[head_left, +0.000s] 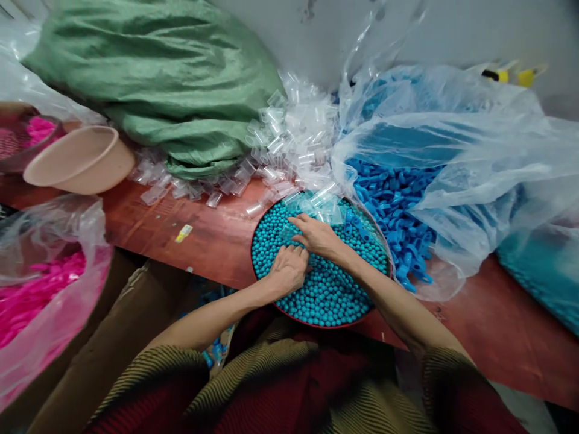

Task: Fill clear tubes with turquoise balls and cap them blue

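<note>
A round red-rimmed tray full of small turquoise balls rests at the table's front edge. My left hand is over the balls at the tray's left half, its fingers curled down; what they hold, if anything, is hidden. Just above and to the right of it, my right hand reaches in with its fingers bent near a clear plastic tube. More clear tubes lie on the balls at the tray's back, beside a few blue plastic pieces.
Clear tubes are heaped behind the tray, beside a green sack. Blue pieces spill from a plastic bag at right. A beige bowl stands left; pink pieces fill a bag at lower left.
</note>
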The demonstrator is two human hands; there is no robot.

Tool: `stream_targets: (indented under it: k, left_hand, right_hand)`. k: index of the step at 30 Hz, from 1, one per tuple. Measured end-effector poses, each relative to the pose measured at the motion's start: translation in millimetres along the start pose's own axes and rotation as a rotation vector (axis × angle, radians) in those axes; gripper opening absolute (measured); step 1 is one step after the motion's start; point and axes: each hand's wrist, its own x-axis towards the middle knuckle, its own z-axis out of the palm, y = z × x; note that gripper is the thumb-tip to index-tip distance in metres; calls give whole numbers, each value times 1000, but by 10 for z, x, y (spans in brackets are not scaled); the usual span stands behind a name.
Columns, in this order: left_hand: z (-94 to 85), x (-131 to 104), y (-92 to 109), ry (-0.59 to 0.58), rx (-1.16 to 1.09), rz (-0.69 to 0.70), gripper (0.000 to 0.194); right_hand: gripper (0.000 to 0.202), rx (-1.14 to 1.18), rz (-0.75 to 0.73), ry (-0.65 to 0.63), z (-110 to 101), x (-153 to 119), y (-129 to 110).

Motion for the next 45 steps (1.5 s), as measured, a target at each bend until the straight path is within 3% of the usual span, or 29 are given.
stream_targets:
  k: [3, 6, 9, 13, 17, 22, 25, 29, 33, 38, 42, 45]
  left_hand:
    - [19, 11, -14, 12, -23, -13, 32]
    - [3, 25, -35, -10, -59, -40, 25]
    - [-1, 15, -67, 86, -135, -71, 19]
    - [46, -6, -101, 218, -250, -62, 21]
    - [99, 38, -112, 238, -348, 6, 23]
    - [163, 160, -139, 214, -417, 54, 34]
    - [158, 208, -166, 185, -419, 42, 38]
    - [32, 266, -163, 77, -357, 25, 62]
    - [-78, 310, -115, -46, -233, 42, 39]
    - [5, 246, -91, 65, -223, 73, 36]
    - [75, 197, -118, 237, -156, 113, 37]
    - [105, 231, -160, 262, -118, 235, 34]
  right_hand:
    - [49, -90, -30, -210, 22, 286, -49]
    - [30, -48, -21, -246, 77, 377, 46]
    - [24, 147, 47, -131, 116, 233, 236]
    - [24, 498, 194, 78, 138, -159, 409]
    - [17, 623, 244, 240, 200, -436, 396]
    - [14, 799, 297, 266, 346, -537, 310]
    - [14, 557, 221, 250, 327, -606, 257]
    - [19, 111, 210, 215, 134, -649, 205]
    - [27, -170, 356, 197, 22, -435, 236]
    - [22, -249, 355, 117, 96, -148, 367]
    - [23, -260, 297, 152, 69, -282, 403]
    - [21, -189, 195, 110, 70, -453, 377]
